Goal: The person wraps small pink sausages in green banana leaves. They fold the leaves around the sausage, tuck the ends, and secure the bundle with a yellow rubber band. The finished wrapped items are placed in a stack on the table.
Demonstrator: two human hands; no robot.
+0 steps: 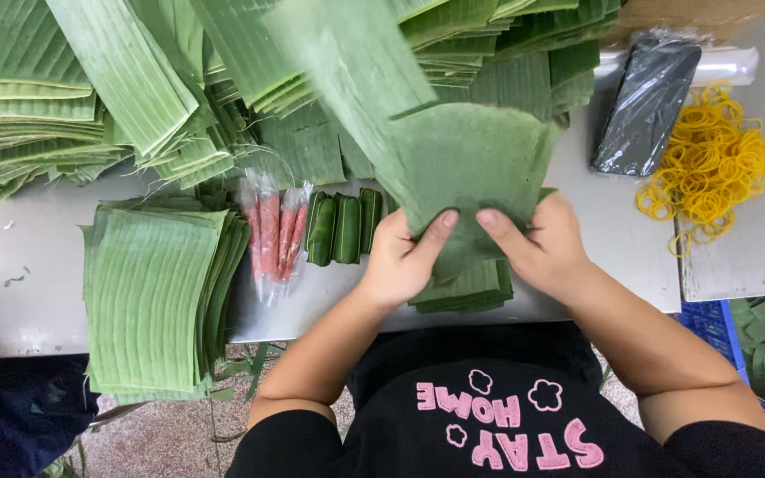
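- I see my left hand [400,257] and right hand [537,243] both closed on the lower edge of a banana leaf sheet [467,173], thumbs pinching it above the small leaf stack [467,290] at the table edge [312,323].
- Uneven pull could split the sheet along its grain.
- The lifted sheet blurs; swinging it could knock the wrapped green rolls [344,228] or pink sausages [272,232].
- Farther out, leaning leaf piles [135,88] could slide down.

Green ribbed leaf [467,168], yellow rubber bands [710,164]
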